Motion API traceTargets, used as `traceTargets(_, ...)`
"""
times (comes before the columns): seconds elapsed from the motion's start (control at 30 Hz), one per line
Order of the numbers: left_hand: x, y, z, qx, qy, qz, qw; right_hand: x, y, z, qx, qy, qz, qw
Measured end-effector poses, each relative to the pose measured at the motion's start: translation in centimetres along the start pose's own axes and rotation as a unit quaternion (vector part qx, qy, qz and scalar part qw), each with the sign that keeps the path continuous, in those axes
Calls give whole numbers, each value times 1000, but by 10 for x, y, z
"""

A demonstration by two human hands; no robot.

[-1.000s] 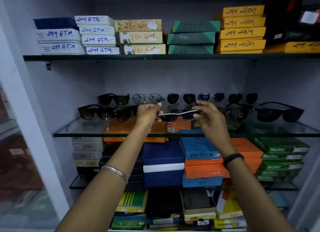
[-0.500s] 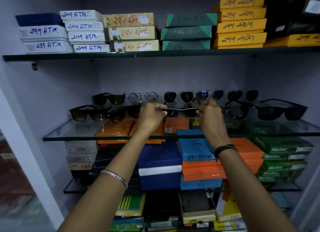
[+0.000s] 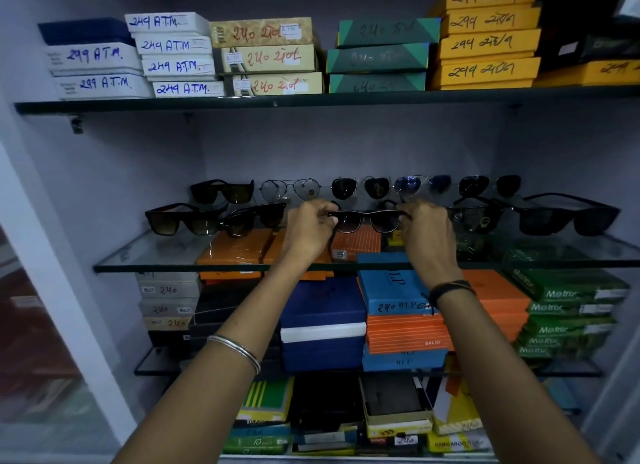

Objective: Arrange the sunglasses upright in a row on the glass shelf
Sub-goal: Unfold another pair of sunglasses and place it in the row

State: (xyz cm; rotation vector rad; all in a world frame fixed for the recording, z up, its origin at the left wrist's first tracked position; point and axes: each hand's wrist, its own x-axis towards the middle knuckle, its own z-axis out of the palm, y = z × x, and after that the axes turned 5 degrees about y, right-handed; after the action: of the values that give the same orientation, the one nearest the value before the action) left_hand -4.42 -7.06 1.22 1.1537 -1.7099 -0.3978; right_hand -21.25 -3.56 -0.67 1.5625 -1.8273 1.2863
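Above the glass shelf (image 3: 145,254), left hand (image 3: 308,229) and right hand (image 3: 426,233) pinch the sunglasses (image 3: 365,221) (lenses upright).

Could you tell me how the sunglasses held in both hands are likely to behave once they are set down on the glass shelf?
The held sunglasses look thin-framed, so probably light and easily nudged. The glass shelf is smooth, so they may slide. The left hand and right hand each pinch one end, suggesting the arms could fold if bumped.
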Motion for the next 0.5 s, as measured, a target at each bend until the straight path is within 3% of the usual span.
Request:
traceTargets(0.1, -3, 1, -5, 3, 24, 16, 1000, -1, -2, -3, 27, 5, -5, 1000)
traceTargets(0.17, -5, -2, -13, 39, 81, 62, 994, -2, -3, -7, 86, 26, -9, 996)
traceTargets(0.23, -5, -13, -28, 154, 158, 110, 969, -5, -6, -12, 139, 56, -25, 988)
traceTargets(0.3, 0, -27, -45, 283, 199, 98, 933, -8, -8, -16, 167, 80, -42, 982)
traceTargets(0.4, 7, -47, -66, 372, 149, 14, 916, -17, -16, -18, 192, 91, -46, 976)
traceTargets(0.5, 5, -52, -74, 372, 100, 20, 923, -29, -31, -15, 220, 79, -50, 971)
